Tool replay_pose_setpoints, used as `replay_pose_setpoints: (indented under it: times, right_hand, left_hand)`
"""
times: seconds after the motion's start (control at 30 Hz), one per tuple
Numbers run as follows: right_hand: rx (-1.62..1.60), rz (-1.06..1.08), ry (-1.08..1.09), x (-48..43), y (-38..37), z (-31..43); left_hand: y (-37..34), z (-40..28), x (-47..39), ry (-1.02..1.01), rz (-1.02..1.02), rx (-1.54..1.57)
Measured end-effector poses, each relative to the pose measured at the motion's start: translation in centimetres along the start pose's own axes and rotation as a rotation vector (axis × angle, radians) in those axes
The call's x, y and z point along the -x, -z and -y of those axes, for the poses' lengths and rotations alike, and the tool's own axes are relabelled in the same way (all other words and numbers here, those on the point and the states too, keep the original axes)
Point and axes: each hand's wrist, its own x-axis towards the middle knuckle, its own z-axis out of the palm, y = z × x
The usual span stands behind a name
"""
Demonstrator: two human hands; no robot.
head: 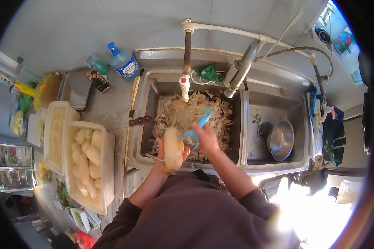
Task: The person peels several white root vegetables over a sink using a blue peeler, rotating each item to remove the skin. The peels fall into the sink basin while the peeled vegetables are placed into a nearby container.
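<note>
My left hand (161, 158) cradles a thick, pale lotus root segment (172, 144) from below, over the front edge of the left sink basin. A strip of peel hangs across its lower part, where the surface is browner. In my right hand (206, 138) is a light-blue plastic peeler (204, 118), its handle pointing up and away. The peeler's head lies close beside the root's right side; whether its blade touches the root I cannot tell. Beneath both hands, a heap of peelings (193, 107) covers the bottom of the left basin (240, 130).
A red-handled tap (184, 87) and a metal spout (237, 79) overhang the left basin. On its left rim lies a knife (140, 120). The right basin (268, 101) holds a metal bowl (282, 140). Left stands a white tub (107, 174) of pale roots, beside another tub (50, 146).
</note>
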Motion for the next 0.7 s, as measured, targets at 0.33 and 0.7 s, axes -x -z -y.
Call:
replay_pose_setpoints:
  times: [0.33,0.7]
  right_hand:
    - [0.354,-0.259,-0.042,-7.9,3.7,-1.9]
    - [0.114,-0.016,0.075,-1.2,0.2,1.9]
  left_hand:
    - [-3.0,0.5,0.3,0.253,-0.048,0.088]
    - [-3.5,-1.6,1.0,0.129,0.028,-0.647]
